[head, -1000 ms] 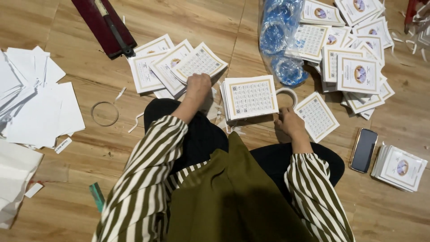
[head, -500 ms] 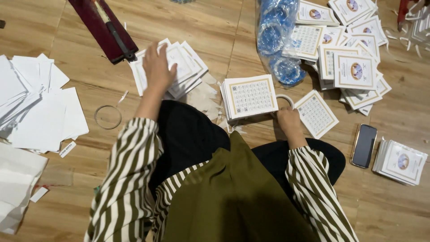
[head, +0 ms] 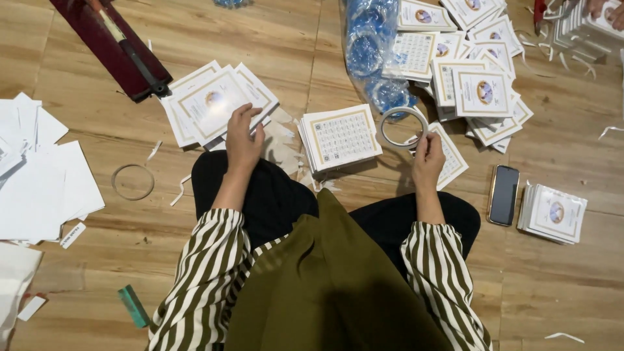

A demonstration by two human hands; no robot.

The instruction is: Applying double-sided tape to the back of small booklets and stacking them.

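Tape roll (head: pixel 403 127), clear, ring-shaped, pinched at its near-right edge by right hand (head: pixel 428 158), lifted just above the floor, right of the middle booklet stack (head: pixel 340 137) and overlapping a loose booklet (head: pixel 448 156) beneath. Left hand (head: pixel 242 139) flat-fingered on the left booklet pile (head: pixel 218 104), fingertips pressing the top cover, thumb at the near edge; looks like picking or sliding off one copy, grip not closed around anything yet. Step in hand, as a judgement: gathering a booklet with one hand while readying tape with the other, bundling or sealing work mid-cycle. Next move likely calls for lifting the top copy clean off the pile without dragging the ones below, and finding the tape's free end, not visible here. Nearby: blue tape rolls in plastic bag (head: pixel 369 52) far centre, scattered booklets (head: pixel 482 91) far right, phone (head: pixel 504 194) and small booklet stack (head: pixel 554 212) right, empty tape core (head: pixel 132 181) and white paper sheets (head: pixel 39 175) left, maroon case (head: pixel 110 49) far left, wooden floor (head: pixel 97 260).
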